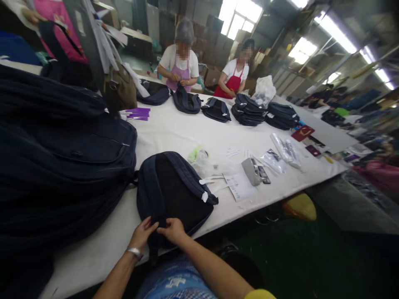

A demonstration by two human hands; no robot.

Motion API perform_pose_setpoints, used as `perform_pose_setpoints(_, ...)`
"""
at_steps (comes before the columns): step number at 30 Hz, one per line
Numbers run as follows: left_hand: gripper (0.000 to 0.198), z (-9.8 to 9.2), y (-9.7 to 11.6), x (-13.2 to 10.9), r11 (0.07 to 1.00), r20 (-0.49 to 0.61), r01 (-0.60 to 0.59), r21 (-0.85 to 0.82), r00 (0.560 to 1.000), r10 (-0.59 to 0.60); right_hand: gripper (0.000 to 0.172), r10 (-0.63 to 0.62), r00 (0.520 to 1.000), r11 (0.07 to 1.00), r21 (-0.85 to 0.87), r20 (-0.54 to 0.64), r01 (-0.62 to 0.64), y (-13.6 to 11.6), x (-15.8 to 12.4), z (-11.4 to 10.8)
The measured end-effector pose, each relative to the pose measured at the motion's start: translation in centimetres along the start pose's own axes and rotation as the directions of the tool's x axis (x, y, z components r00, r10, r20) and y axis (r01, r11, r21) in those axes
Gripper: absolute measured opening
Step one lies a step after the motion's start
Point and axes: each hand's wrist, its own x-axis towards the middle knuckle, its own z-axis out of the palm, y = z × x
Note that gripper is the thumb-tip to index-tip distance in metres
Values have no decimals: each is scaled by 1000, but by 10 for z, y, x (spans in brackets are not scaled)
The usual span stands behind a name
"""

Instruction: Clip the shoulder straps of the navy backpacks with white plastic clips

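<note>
A navy backpack [174, 195] lies back side up on the white table [174, 128] right in front of me, its shoulder straps running toward the far side. My left hand [142, 233], with a metal watch at the wrist, pinches the backpack's near edge. Beside it, my right hand [173, 229] is closed on the same edge, fingertips almost touching the left. Both hands grip the dark fabric at the table's front edge.
A tall stack of navy backpacks [56, 166] fills the left. Paper tags [240, 186], a grey tool [253, 171] and plastic bags [283, 151] lie to the right. Two people in aprons [182, 66] handle more backpacks [249, 109] across the table. A yellow stool [301, 206] stands below.
</note>
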Motion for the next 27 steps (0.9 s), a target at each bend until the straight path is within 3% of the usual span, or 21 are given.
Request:
perform_pose_setpoints(3, 61, -1, -1, 2, 999, -24, 39, 25, 999, -38, 30, -4, 1000, 986, -164, 12, 6, 3, 0, 0)
perform_pose_setpoints(6, 60, 1, 5, 1, 997, -109, 24, 79, 994, -15, 34, -85, 995, 969, -228, 51, 94, 0, -3, -2)
perform_pose_setpoints(9, 56, 5, 9, -2, 994, -158, 9, 105, 987, 8, 37, -108, 987, 991, -71, 121, 117, -4, -5, -8)
perform_pose_setpoints(12, 63, 7, 10, -4, 994, -136, 14, 111, 991, 1, 41, -57, 985, 979, 204, 165, 22, -6, -3, -12)
perform_pose_setpoints(16, 71, 13, 11, -4, 990, -151, 32, 137, 988, -11, 47, 22, 985, 926, 368, 171, -84, -12, 3, -18)
perform_pose_setpoints(20, 71, 36, 14, -11, 995, -185, 10, 98, 983, 9, 54, -114, 978, 827, 563, 173, -4, -15, 3, -33)
perform_pose_setpoints(24, 62, 54, 10, -22, 988, -205, -9, 155, 978, 41, 60, -40, 975, 851, 519, 220, -82, -2, 6, -44)
perform_pose_setpoints(27, 59, 46, 5, -25, 956, -156, -17, 293, 986, 65, 58, -17, 969, 857, 502, 248, -113, 9, 10, -43)
